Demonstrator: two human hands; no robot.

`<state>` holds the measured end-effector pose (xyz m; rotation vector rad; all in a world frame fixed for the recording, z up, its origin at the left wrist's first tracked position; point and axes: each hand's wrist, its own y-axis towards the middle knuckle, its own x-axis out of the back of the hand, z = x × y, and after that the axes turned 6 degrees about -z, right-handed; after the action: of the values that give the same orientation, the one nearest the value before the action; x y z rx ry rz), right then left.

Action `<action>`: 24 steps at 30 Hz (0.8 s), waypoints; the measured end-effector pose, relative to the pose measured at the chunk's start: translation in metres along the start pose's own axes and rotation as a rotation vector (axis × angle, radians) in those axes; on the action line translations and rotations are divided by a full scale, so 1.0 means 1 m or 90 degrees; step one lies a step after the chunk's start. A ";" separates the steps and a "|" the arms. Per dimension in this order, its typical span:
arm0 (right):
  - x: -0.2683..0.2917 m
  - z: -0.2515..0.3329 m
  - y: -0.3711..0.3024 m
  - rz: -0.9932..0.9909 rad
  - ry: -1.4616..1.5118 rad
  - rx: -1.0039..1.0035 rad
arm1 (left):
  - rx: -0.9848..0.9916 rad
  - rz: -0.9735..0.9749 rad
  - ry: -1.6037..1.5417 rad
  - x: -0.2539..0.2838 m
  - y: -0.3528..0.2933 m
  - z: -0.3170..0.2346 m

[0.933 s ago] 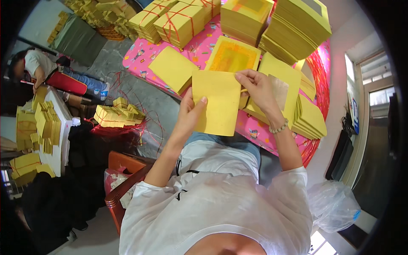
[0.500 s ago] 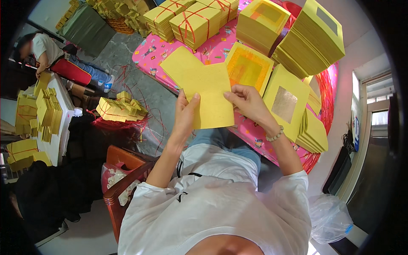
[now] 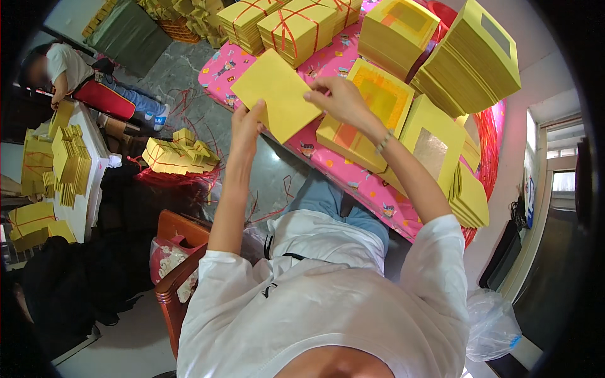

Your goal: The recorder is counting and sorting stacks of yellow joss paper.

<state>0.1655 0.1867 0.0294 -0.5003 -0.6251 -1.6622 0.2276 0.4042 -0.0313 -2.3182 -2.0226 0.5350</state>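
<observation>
A plain yellow paper sheet (image 3: 276, 94), seen as a single tilted square, is held up over the near left edge of the pink table. My left hand (image 3: 247, 129) grips its lower left edge, thumb lying on the face. At the right edge, my right hand (image 3: 343, 101) pinches the paper between thumb and fingers. Just right of that hand lies a stack of yellow sheets with an orange printed square (image 3: 378, 94). Beside it is another yellow stack with a metallic foil patch (image 3: 424, 151).
Tied yellow paper bundles (image 3: 296, 31) and tall yellow stacks (image 3: 469, 60) stand at the table's back. Red strands (image 3: 486, 145) hang along its right. A wooden chair (image 3: 173, 293) is at my left. Farther left, a person (image 3: 66, 69) works at a white table (image 3: 94, 157).
The paper has gone from a notched shape with two flaps to a flat square and moved up and left. Both hands moved up with it, and the orange-printed stack is more exposed.
</observation>
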 end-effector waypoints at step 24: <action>-0.036 -0.034 0.044 0.050 -0.273 -0.012 | -0.090 -0.017 0.320 0.014 0.054 0.039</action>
<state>0.2155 0.1861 -0.0136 -0.8971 -0.8887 -1.4959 0.2699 0.4005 -0.0844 -2.1966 -1.8838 -0.1877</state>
